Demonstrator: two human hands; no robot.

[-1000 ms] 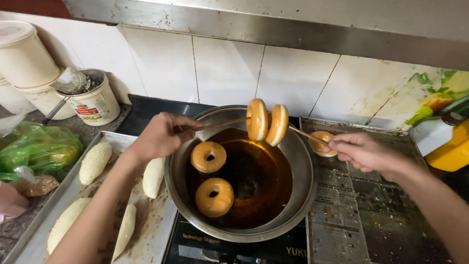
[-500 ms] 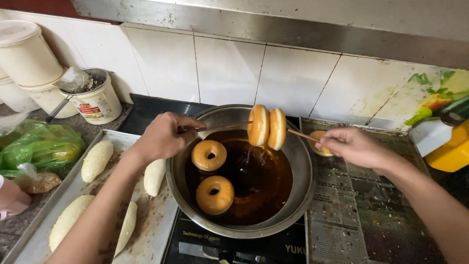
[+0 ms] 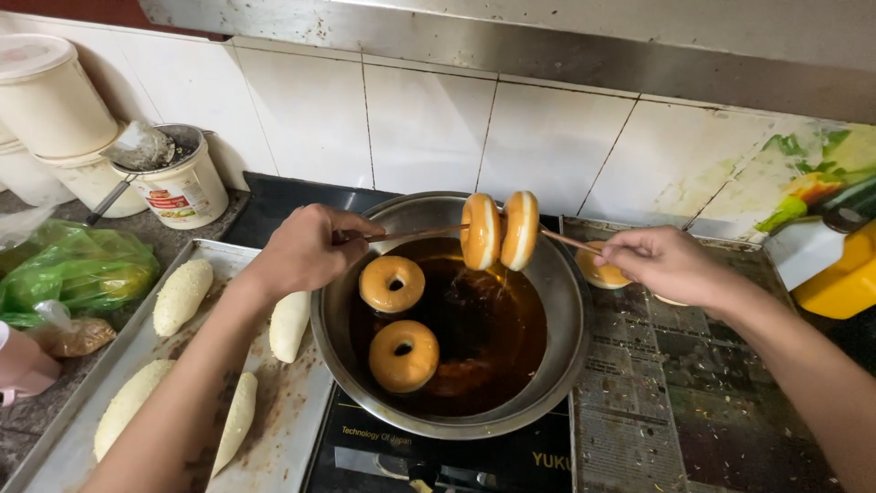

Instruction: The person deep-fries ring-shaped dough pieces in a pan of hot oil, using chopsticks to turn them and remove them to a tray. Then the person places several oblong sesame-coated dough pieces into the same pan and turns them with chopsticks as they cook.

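Observation:
Two golden doughnuts (image 3: pixel 500 230) hang threaded on a thin wooden stick (image 3: pixel 564 240) above a steel pan (image 3: pixel 566 356) of dark oil. My right hand (image 3: pixel 664 264) grips the stick's right end. At the pan's left rim, my left hand (image 3: pixel 306 250) holds a second stick (image 3: pixel 412 235) that points toward the hanging doughnuts. Two more doughnuts float in the oil, one upper left (image 3: pixel 391 284) and one lower (image 3: pixel 403 355).
A metal tray (image 3: pixel 292 402) at left carries several pale raw dough logs (image 3: pixel 182 297). White tubs (image 3: pixel 182 183) and a green plastic bag (image 3: pixel 78 274) sit further left. Newspaper (image 3: pixel 675 402) covers the surface at right, with a fried doughnut (image 3: pixel 598 272) on it and a yellow container (image 3: pixel 844 278) beyond.
The two doughnuts on the stick have stayed lifted over the pan, shifting only slightly. Both hands hold about the same places.

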